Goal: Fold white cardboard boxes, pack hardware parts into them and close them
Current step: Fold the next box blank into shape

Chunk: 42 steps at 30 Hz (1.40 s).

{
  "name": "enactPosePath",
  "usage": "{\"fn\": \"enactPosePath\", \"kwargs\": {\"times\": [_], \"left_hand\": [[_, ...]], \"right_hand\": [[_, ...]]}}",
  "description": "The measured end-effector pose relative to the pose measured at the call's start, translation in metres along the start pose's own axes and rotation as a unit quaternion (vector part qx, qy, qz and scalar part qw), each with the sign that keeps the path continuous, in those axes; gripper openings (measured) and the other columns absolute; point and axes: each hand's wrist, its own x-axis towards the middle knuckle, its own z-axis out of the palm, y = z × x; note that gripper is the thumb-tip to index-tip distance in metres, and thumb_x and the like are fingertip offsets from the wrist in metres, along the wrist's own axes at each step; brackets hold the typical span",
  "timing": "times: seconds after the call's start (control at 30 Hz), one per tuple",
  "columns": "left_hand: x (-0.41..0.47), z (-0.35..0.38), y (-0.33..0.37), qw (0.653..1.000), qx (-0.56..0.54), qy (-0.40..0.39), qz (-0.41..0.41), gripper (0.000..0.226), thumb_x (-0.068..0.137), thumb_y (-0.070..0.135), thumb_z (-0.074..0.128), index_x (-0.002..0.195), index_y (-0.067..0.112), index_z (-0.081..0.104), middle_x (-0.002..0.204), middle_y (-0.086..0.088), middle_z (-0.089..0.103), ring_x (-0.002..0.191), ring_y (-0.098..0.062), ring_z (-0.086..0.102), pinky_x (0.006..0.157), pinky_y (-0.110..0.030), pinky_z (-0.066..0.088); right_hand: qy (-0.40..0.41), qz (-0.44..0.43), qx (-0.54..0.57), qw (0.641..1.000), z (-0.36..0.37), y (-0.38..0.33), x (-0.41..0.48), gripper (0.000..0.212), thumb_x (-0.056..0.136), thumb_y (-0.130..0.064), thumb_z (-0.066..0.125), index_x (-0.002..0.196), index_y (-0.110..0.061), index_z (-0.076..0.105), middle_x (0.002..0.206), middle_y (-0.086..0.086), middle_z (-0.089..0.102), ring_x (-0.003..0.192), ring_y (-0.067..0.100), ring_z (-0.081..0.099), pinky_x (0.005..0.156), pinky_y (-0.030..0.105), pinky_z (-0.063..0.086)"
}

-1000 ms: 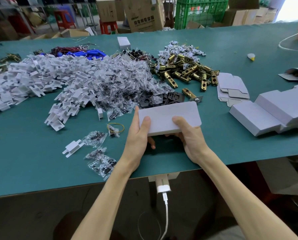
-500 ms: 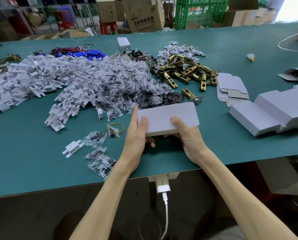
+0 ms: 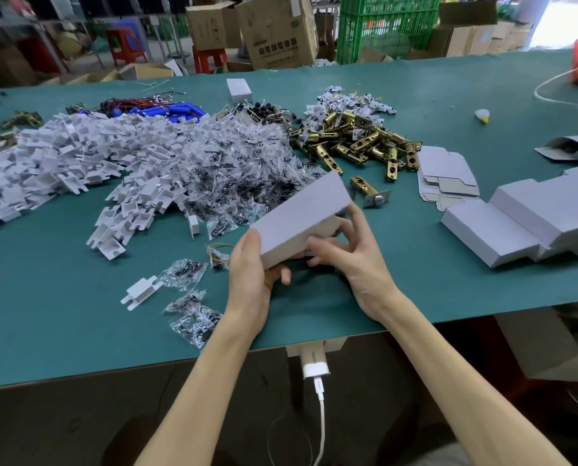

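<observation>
A closed white cardboard box (image 3: 301, 216) is held tilted above the green table (image 3: 62, 314), its far end raised. My left hand (image 3: 250, 270) grips the near left end, thumb on top. My right hand (image 3: 351, 253) holds the box from below and at its right side, fingers curled under it. Brass latch parts (image 3: 358, 142) lie in a heap behind the box, one single latch (image 3: 368, 191) just beyond it. Bagged screws (image 3: 233, 173) and white plastic pieces (image 3: 62, 159) form big piles to the left.
Folded white boxes (image 3: 529, 220) are stacked at the right, flat box blanks (image 3: 445, 173) beside them. Loose screw bags (image 3: 193, 317) and a white plastic piece (image 3: 139, 292) lie near the front edge. Blue parts and wires (image 3: 159, 109) sit at the back. A small white box (image 3: 238, 89) stands far back.
The box has been turned from lying flat across both hands to tilted, far end up. My right hand has shifted from the near edge to under the box's right side.
</observation>
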Motion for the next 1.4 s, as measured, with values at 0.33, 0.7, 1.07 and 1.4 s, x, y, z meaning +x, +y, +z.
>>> {"fn": "enactPosePath", "kwargs": {"times": [0.33, 0.7, 1.07, 1.4], "left_hand": [[-0.008, 0.005, -0.002, 0.985, 0.147, -0.068, 0.065, 0.045, 0.105, 0.040, 0.052, 0.143, 0.016, 0.059, 0.127, -0.010, 0.060, 0.097, -0.017, 0.066, 0.069, -0.035, 0.060], [-0.013, 0.007, -0.002, 0.977, 0.147, -0.123, 0.097, 0.043, 0.093, 0.039, 0.061, 0.122, 0.007, 0.067, 0.102, -0.018, 0.076, 0.087, -0.022, 0.072, 0.064, -0.032, 0.058], [-0.011, 0.003, -0.003, 0.982, 0.143, -0.082, 0.090, 0.048, 0.095, 0.047, 0.056, 0.112, 0.004, 0.071, 0.104, -0.018, 0.075, 0.091, -0.023, 0.070, 0.077, -0.037, 0.062], [-0.009, -0.001, -0.006, 0.989, 0.110, -0.050, 0.090, 0.039, 0.102, 0.041, 0.051, 0.116, 0.007, 0.063, 0.110, -0.003, 0.076, 0.100, -0.016, 0.071, 0.086, -0.031, 0.059]], "right_hand": [[0.055, 0.004, -0.001, 0.998, 0.003, -0.002, -0.001, 0.095, 0.053, -0.063, 0.092, 0.119, -0.008, 0.053, 0.087, -0.006, 0.065, 0.076, 0.011, 0.059, 0.062, 0.025, 0.048], [-0.004, -0.009, -0.009, 1.000, 0.002, -0.002, -0.002, 0.063, 0.074, -0.048, 0.086, 0.122, -0.016, 0.060, 0.098, 0.005, 0.064, 0.073, 0.015, 0.061, 0.063, 0.027, 0.049], [0.043, -0.006, -0.001, 0.999, -0.003, 0.001, -0.002, 0.041, 0.080, -0.046, 0.079, 0.111, -0.024, 0.065, 0.095, 0.008, 0.069, 0.054, 0.015, 0.050, 0.046, 0.021, 0.041], [-0.004, 0.016, -0.058, 0.998, 0.001, -0.001, -0.002, 0.042, 0.084, -0.038, 0.076, 0.122, -0.022, 0.070, 0.088, 0.005, 0.060, 0.050, 0.009, 0.038, 0.047, 0.028, 0.030]]}}
